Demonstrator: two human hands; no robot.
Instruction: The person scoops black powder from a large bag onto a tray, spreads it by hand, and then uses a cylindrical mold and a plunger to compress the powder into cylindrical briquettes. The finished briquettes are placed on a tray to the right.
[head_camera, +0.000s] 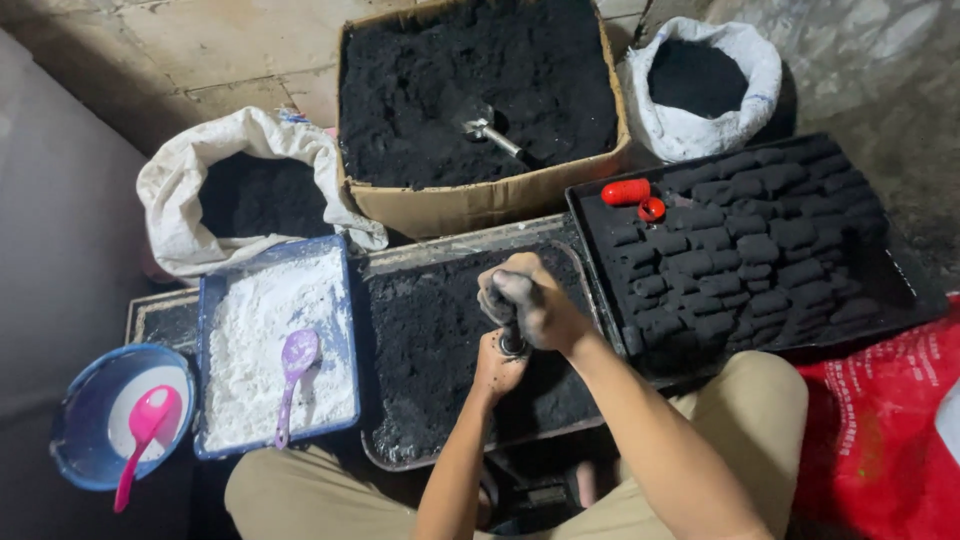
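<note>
Hands blackened with charcoal dust meet over a dark tray (392, 440) of loose black powder, seen from above between the person's knees. The right hand (530, 300) is curled into a closed fist on top of a small metal tube mould (513, 340), pressing down on it. The left hand (497, 366) sits just below, its fingers wrapped shut around the lower part of the same mould, which stands upright over the powder tray.

To the right lies one black tray (900, 290) bearing rows of pressed black briquettes (760, 245), too many and too dark to count exactly. Two red plastic pieces (633, 195) rest at that tray's upper left corner.

Behind the powder tray stands one cardboard box (480, 205) full of black powder, with a metal scoop (490, 132) stuck in it. Two white sacks of black powder flank the box, one left (180, 215), one right (745, 55).

At left, one blue tray (205, 400) holds white powder and a purple spoon (293, 370). Beside it, one blue bowl (75, 440) holds white liquid and a pink spoon (140, 435).
</note>
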